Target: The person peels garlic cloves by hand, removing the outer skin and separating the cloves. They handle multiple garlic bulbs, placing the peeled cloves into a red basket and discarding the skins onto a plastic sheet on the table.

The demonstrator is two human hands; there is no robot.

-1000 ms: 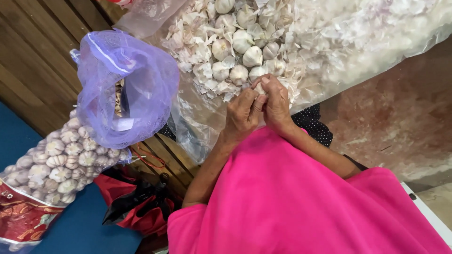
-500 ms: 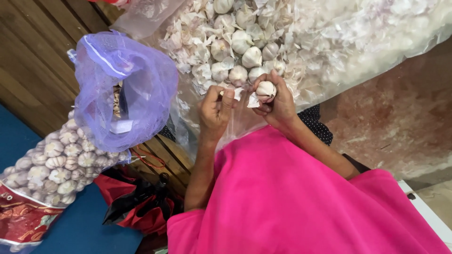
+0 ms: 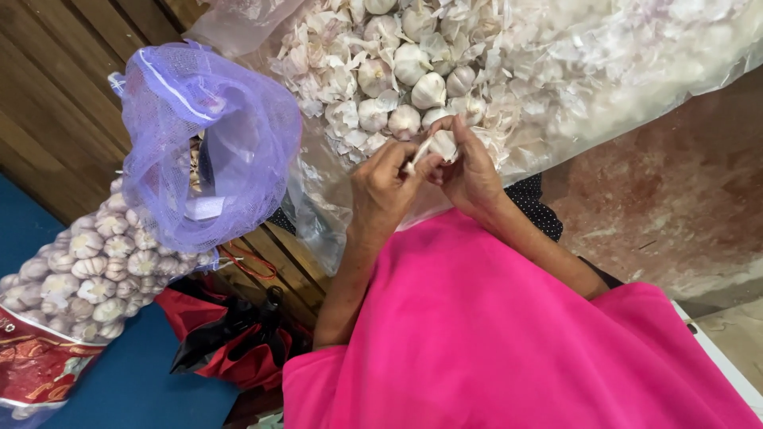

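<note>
In the head view, the left hand (image 3: 387,184) was curled, its fingertips pinched on a strip of papery white skin (image 3: 419,152) that ran up to the garlic bulb (image 3: 443,145). The right hand (image 3: 470,175) was closed around that bulb, thumb and fingers wrapped over it so only its pale top showed. The two hands met at the bulb, touching or nearly so, right at the near edge of the clear plastic sheet (image 3: 636,87).

That sheet carried a heap of garlic bulbs (image 3: 397,71) mixed with loose peeled skins (image 3: 556,56), spread across the top of the frame. The held bulb sat just below the heap, close to the nearest loose bulbs.

To the left, a purple mesh bag (image 3: 207,135) stood with its mouth open, its lower part packed with whole bulbs. It lay well apart from the left hand, with a fold of the plastic sheet between them. Behind it ran a dark wooden slatted wall (image 3: 56,103). Below the bag lay a red and black bundle of cloth (image 3: 230,334) on a blue surface (image 3: 135,389). A bright pink garment (image 3: 517,342) covered the lap and filled the lower right. To the right of the hands, the reddish stained floor (image 3: 675,206) lay bare beside the forearm.
</note>
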